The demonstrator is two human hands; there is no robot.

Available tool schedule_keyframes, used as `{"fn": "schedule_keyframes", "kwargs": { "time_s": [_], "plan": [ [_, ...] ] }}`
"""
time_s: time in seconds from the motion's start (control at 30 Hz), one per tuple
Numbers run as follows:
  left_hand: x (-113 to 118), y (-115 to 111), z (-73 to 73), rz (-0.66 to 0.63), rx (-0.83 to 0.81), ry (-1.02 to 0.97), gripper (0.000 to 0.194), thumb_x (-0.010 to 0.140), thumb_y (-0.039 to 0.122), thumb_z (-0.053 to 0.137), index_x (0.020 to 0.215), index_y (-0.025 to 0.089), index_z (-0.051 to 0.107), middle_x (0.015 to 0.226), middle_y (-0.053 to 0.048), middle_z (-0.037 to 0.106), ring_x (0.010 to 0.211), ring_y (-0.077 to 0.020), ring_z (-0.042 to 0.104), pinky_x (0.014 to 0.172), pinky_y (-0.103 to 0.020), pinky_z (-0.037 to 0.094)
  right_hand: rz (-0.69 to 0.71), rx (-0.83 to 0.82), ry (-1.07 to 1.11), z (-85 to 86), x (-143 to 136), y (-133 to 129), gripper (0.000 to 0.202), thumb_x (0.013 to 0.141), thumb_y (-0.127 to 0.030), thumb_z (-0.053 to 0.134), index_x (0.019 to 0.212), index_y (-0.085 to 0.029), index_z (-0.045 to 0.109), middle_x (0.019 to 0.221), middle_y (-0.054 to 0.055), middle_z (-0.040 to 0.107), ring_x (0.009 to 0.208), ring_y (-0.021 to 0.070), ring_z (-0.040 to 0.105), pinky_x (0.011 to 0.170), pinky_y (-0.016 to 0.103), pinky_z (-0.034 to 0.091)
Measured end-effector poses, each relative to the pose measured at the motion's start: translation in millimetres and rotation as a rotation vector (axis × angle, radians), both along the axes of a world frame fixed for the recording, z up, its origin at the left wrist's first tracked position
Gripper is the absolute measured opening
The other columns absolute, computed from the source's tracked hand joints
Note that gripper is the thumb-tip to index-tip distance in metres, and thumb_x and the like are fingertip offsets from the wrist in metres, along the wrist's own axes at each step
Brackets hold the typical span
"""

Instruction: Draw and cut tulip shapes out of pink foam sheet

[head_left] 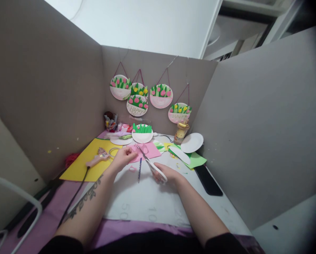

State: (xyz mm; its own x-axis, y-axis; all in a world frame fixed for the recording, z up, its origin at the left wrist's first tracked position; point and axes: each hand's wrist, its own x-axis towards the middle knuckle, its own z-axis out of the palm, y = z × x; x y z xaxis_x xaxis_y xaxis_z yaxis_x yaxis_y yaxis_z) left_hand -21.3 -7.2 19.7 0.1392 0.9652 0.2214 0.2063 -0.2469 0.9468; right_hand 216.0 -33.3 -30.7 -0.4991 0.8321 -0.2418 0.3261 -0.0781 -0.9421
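Note:
My right hand (164,173) grips white-handled scissors (150,163), whose blades point up and left toward my left hand. My left hand (124,157) is closed in a pinch on pink paper near the blade tips; the exact edge of the piece blends with the pink sheet (155,151) lying behind it. Oval petal shapes show on that sheet. Below the blades lies a dark patterned pencil (140,171), with small pink scraps (132,168) to its left.
On a yellow sheet (78,165) at left rest a corded pink glue gun (99,156) and a tape roll (113,152). Green paper (198,160), a white plate (192,142), a cup (181,134) and a black phone (208,180) sit right. Flower-decorated plates (161,102) hang behind.

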Motion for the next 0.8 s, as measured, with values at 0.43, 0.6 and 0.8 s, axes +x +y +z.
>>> {"fn": "schedule_keyframes", "kwargs": {
  "time_s": [0.43, 0.6, 0.8],
  "plan": [
    [-3.9, 0.3, 2.3, -0.079, -0.064, 0.012, 0.037, 0.066, 0.047, 0.066, 0.056, 0.016, 0.049, 0.047, 0.005, 0.041, 0.043, -0.006, 0.031, 0.043, -0.02, 0.02, 0.042, 0.017, -0.106, 14.0, 5.8, -4.9, 0.021, 0.064, -0.016, 0.053, 0.083, -0.019, 0.046, 0.062, -0.004, 0.052, 0.049, 0.0079, 0.047, 0.045, 0.017, 0.036],
    [-5.2, 0.5, 3.3, -0.09, -0.071, 0.025, 0.036, 0.067, 0.048, 0.065, 0.059, 0.016, 0.051, 0.048, 0.005, 0.041, 0.044, -0.0063, 0.032, 0.043, -0.02, 0.02, 0.052, 0.025, -0.147, 14.1, 9.2, -1.9, 0.021, 0.063, -0.015, 0.053, 0.083, -0.019, 0.047, 0.064, -0.003, 0.054, 0.052, 0.0087, 0.049, 0.046, 0.017, 0.037],
    [-5.7, 3.4, 0.3, -0.093, -0.073, -0.027, 0.033, 0.064, 0.046, 0.069, 0.067, 0.015, 0.057, 0.051, 0.004, 0.046, 0.045, -0.0068, 0.036, 0.044, -0.019, 0.023, 0.079, 0.06, -0.177, 14.3, 13.2, -0.4, 0.017, 0.064, -0.017, 0.053, 0.08, -0.019, 0.048, 0.063, -0.003, 0.055, 0.053, 0.0094, 0.05, 0.046, 0.018, 0.037]
  ]
}}
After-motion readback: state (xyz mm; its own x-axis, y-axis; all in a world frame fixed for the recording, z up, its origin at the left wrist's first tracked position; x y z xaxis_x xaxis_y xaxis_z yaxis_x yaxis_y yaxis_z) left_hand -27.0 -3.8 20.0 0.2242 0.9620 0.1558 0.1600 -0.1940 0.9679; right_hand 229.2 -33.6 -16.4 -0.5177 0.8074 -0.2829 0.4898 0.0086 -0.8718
